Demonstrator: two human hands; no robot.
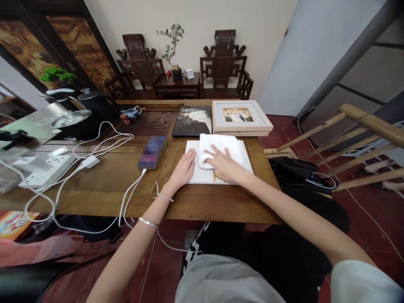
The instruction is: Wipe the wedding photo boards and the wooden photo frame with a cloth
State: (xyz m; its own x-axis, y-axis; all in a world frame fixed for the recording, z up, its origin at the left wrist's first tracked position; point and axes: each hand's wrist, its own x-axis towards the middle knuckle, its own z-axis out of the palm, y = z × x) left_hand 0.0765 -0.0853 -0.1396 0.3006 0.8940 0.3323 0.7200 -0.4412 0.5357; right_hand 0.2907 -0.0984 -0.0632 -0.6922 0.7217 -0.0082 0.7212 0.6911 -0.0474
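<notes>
A flat white panel [193, 178] lies near the front edge of the wooden table, with some yellowish strips showing beneath my right wrist. On top of it is a folded white towel [235, 148]. My right hand [221, 163] holds the towel down against the panel, its fingers spread over the fabric and the thumb side partly tucked at a fold. My left hand [185, 167] rests at the panel's left edge, fingers stretched out together, with nothing held. The towel and my right hand hide much of the panel's face.
Behind the panel lie a dark photo print [192, 121] and a light framed photo [241, 117]. To the left are a charging phone [152, 152], tangled white cables, a power strip [47, 171] and a black kettle [97, 105]. A wooden chair [356, 143] stands at right.
</notes>
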